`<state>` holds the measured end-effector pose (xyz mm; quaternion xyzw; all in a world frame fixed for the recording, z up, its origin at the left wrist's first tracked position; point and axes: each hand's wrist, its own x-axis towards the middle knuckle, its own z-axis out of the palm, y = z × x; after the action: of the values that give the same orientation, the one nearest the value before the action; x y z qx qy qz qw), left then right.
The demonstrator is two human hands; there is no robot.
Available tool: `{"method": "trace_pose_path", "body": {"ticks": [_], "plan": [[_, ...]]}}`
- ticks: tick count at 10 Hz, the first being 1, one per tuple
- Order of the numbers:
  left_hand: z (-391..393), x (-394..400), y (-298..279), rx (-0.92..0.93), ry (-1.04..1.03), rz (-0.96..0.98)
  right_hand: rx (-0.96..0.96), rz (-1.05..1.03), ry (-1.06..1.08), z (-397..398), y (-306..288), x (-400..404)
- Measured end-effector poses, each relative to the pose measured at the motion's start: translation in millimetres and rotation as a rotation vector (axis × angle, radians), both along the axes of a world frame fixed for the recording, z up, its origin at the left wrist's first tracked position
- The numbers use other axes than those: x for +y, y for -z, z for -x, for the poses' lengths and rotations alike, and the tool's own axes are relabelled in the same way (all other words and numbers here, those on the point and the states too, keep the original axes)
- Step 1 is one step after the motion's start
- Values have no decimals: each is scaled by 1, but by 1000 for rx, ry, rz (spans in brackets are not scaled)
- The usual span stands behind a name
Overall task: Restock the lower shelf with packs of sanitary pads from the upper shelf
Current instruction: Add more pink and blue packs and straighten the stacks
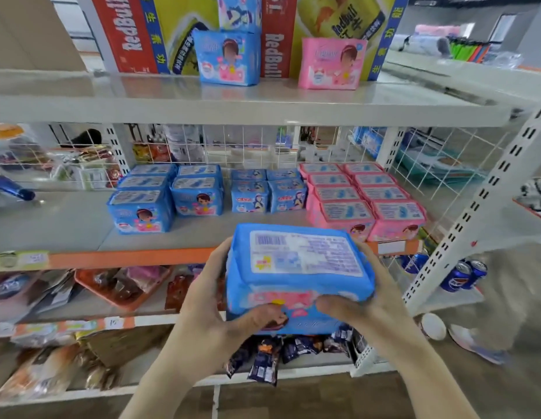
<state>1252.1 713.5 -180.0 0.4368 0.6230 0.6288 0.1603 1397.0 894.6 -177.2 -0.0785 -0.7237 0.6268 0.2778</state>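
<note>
- My left hand [212, 300] and right hand [366, 300] both curl around a blue plastic pack of pads [296, 276], thumbs on its front.
- It's in front of the grey lower shelf [66, 225], off it.

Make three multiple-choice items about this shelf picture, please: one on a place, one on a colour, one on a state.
1. Where is the pink pack on the upper shelf?
A. right of the blue pack
B. left of it
C. on top of it

2. What colour is the held pack?
A. pink
B. blue
C. green

3. How is it held?
A. one hand
B. both hands
C. no hand

Key: 1 A, the pink pack stands right of the blue pack. 2 B, the held pack is blue. 3 B, left hand and right hand grip it.
</note>
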Motion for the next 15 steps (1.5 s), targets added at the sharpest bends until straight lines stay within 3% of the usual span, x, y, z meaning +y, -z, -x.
{"method": "trace_pose_path", "body": {"ticks": [3, 5, 6, 7, 8, 9, 10, 12, 13, 14, 15], "plan": [[30, -20, 15, -419, -131, 0, -53, 80, 42, 12, 19, -23], [48, -38, 10, -716, -90, 82, -224, -432, 57, 15, 30, -36], [99, -44, 99, -778, -119, 95, -258, -594, 59, 19, 42, -47], [142, -25, 170, -857, -164, 113, -311, -597, 19, 16, 45, -56], [80, -49, 83, -761, -52, 138, -311, -711, 71, 12, 52, -60], [49, -39, 42, -708, 9, 180, -278, -849, 158, 9, 58, -57], [31, -38, 23, -892, 40, 181, -214, -924, 180, 3, 52, -47], [21, -34, 15, -810, 44, 253, 12, -860, 124, -1, 38, -27], [9, -31, 16, -748, -89, 320, 60, -630, 117, -9, 40, -19], [-1, -25, 13, -736, -220, 266, 77, -470, 97, -17, 36, -12], [-9, -33, 18, -466, -210, 124, 79, -342, 79, -25, 32, -3]]}}
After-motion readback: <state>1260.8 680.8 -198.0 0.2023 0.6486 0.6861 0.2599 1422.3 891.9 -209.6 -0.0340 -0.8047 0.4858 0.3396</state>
